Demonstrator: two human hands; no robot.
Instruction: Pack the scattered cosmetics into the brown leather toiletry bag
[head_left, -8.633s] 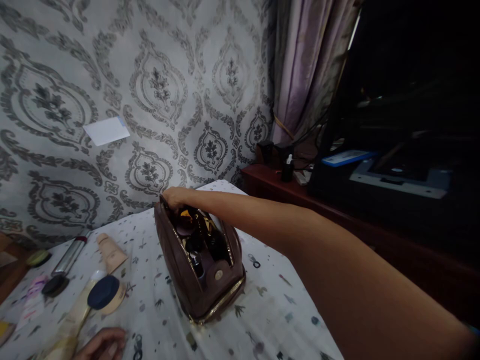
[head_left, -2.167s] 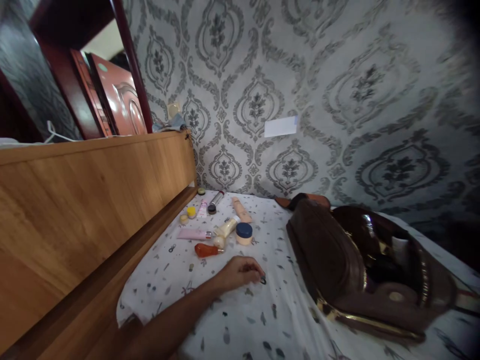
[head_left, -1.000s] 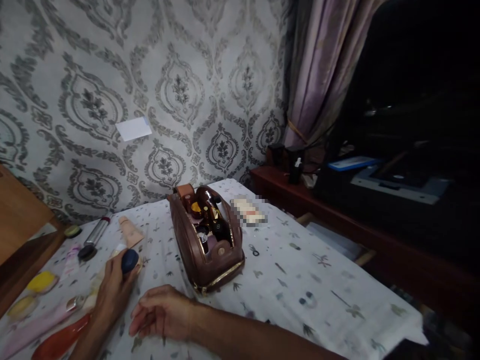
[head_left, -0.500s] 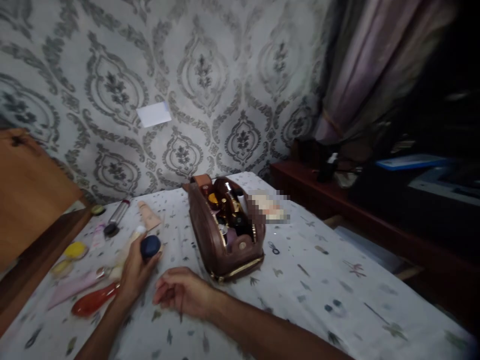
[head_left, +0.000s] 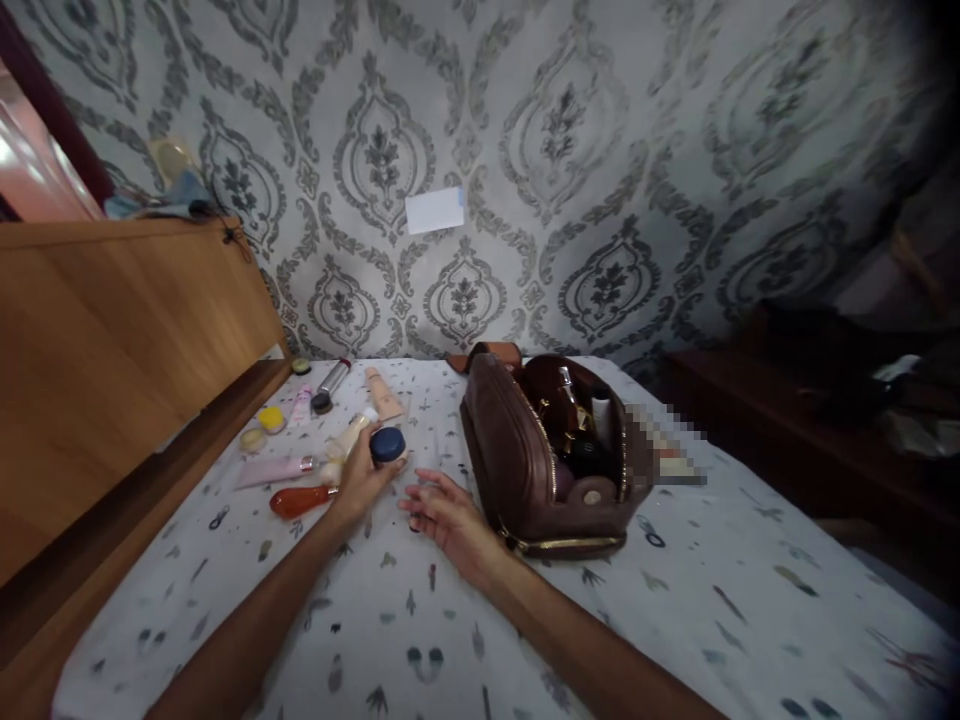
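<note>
Two hands, the person's own, mid-frame, a gap between them. Left hand: thumb and fingers closed around one blue-lidded jar, just left of centre. Right hand: nothing held; fingers spread and slightly bent, pointing toward the jar.

Step in hand, by judgement: gripping the jar. Whether its base is off the patterned cloth cannot be told. Next move, likewise judged: calls for a firm, even hold on the rounded sides, without knocking the tube alongside.

Count, left of centre:
– Tubes, four: cream tube, just left of the jar; peach tube, above it; pink tube, with silver cap; small pink-and-white tube, further up.
– Small round pots, three: yellow pot; pale pot; greenish pot, nearest the wooden panel.
– Silver cylinder, one; black disc, one, near its lower end.
– Amber bottle, one, lying left of the left wrist.

Right of centre: brown bag, one, unzipped; contents several, overlapping, not countable. Pixelated item, one, at its right side; nature not legible.

Upper centre: white card, one, against the wallpaper.
</note>
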